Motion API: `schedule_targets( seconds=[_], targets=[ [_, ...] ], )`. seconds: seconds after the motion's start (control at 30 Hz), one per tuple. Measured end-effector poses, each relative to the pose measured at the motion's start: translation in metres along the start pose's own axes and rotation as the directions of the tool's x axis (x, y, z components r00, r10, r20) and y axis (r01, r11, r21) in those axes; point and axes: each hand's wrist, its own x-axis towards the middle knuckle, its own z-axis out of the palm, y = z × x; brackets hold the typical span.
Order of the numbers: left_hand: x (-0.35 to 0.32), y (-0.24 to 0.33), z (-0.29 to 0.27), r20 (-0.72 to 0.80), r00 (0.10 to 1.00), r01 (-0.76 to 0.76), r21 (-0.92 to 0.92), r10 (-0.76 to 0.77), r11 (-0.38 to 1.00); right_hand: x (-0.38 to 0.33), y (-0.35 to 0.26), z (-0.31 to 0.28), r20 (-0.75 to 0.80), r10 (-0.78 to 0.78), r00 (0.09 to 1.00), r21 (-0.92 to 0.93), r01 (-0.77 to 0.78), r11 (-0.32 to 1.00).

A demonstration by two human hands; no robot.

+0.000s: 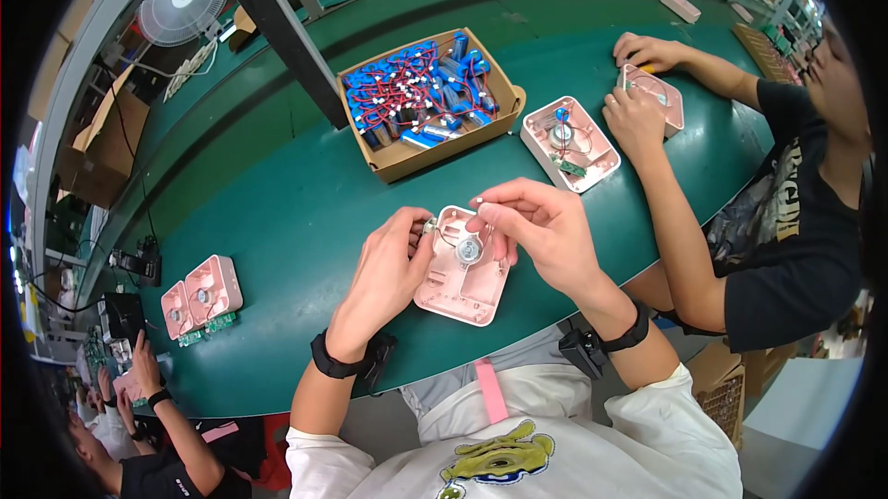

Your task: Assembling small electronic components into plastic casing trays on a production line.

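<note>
A pink plastic housing [477, 300] lies open-side up at the table edge in front of me. Inside it sits a round silver speaker [469, 250] with thin wires. My left hand [393, 254] is closed at the housing's upper left, pinching what looks like a small circuit board [430, 225], mostly covered by the fingers. Over the upper right corner, my right hand [546, 233] pinches a small white connector [479, 202] between thumb and forefinger. Its other fingers curl above the housing and hide part of the rim.
A cardboard box [398, 166] of blue batteries with red wires stands beyond my hands. Right of it lies another pink housing [592, 180] with speaker and board. A co-worker's hands [638, 120] hold a third. More pink housings [222, 282] lie left; a metal post [287, 36] rises behind.
</note>
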Motion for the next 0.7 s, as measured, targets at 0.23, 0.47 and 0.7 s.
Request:
schedule_targets(
  seconds=[0.23,0.47,0.7],
  targets=[
    [0.004,0.006,-0.004,0.071,0.997,-0.005,-0.017,0.006,1.000,0.000,-0.002,-0.002,0.006,0.062,0.998,0.102,-0.062,0.993],
    [0.000,-0.011,0.000,0.165,0.984,0.089,-0.136,-0.066,0.987,-0.001,0.001,-0.005,0.028,0.124,0.992,0.191,-0.127,0.973],
    [-0.008,-0.022,0.010,0.215,0.975,0.117,-0.265,-0.060,0.957,-0.003,0.007,-0.014,0.067,0.222,0.973,0.153,-0.229,0.961]
  ],
)
